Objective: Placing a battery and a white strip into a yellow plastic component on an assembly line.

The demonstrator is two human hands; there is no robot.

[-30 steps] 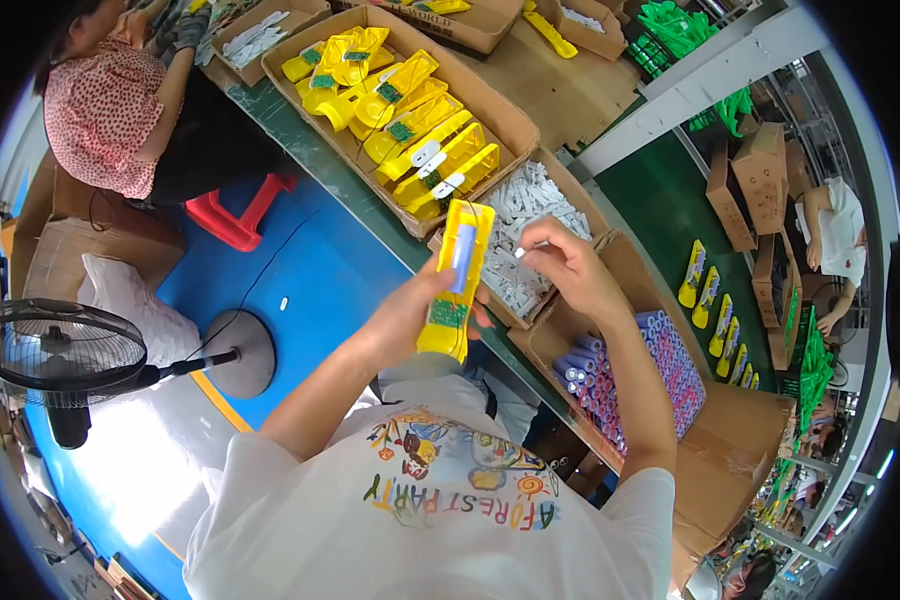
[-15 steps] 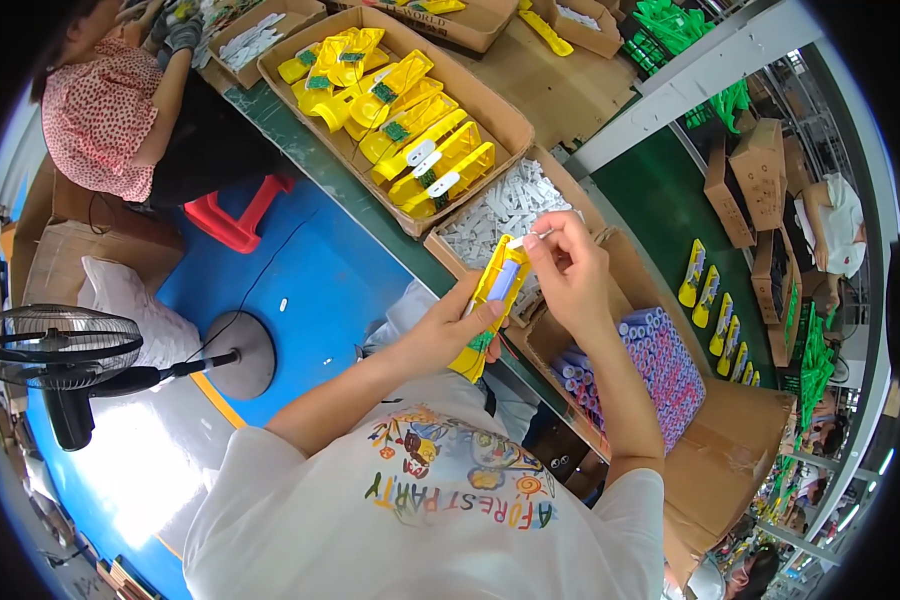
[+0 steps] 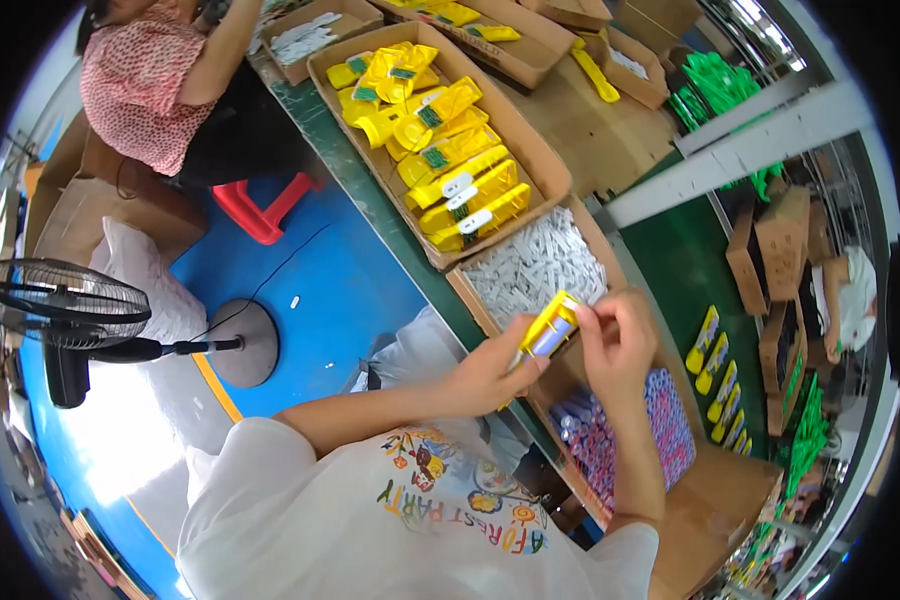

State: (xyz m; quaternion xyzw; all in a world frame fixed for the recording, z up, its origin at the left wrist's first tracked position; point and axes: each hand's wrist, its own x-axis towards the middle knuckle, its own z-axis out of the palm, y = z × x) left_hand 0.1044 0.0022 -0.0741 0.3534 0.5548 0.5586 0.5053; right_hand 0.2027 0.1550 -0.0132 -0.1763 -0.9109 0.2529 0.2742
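Note:
My left hand (image 3: 493, 372) holds a yellow card package (image 3: 547, 334) upright over the cardboard boxes. My right hand (image 3: 616, 338) pinches the package's upper right edge, where a small white and purple piece sits in it. Below my hands is a box of pink and purple small items (image 3: 660, 432). Just beyond them lies a box of white small parts (image 3: 530, 265). A longer box of finished yellow packages (image 3: 440, 150) stands farther along the bench.
Another person in a red patterned top (image 3: 140, 85) works at the far left of the bench. A standing fan (image 3: 65, 305) is on the blue floor, near a red stool (image 3: 265, 205). More cardboard boxes and green items (image 3: 730, 95) lie beyond.
The yellow package has moved right and down toward the box of white parts, now held closer between both hands. My right hand has closed onto its edge.

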